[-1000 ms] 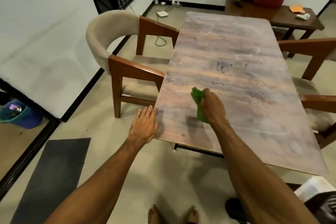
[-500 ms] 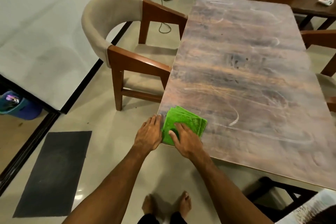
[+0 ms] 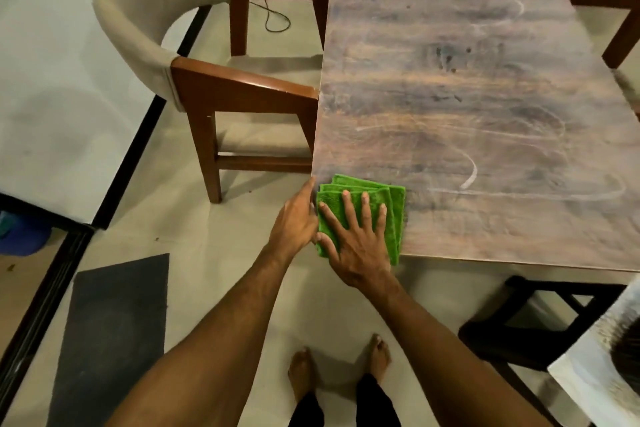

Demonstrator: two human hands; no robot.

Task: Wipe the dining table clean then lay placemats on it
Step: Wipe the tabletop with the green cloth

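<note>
A folded green cloth (image 3: 394, 208) lies flat on the near left corner of the wooden dining table (image 3: 467, 87). My right hand (image 3: 356, 236) presses down on the cloth with fingers spread. My left hand (image 3: 296, 218) rests edge-on against the table's corner, touching the cloth's left side. White smear marks and dark specks streak the tabletop. No placemats are in view.
A wooden armchair (image 3: 214, 80) with a beige back stands at the table's left side. Another chair (image 3: 609, 0) is at the far right. A dark floor mat (image 3: 110, 333) lies at left, a black stool (image 3: 540, 322) under the near edge. My bare feet (image 3: 339, 367) stand below.
The cloth went from bunched in my raised right hand to folded flat on the table corner. My right hand now lies spread on it, and the left moved against its side.
</note>
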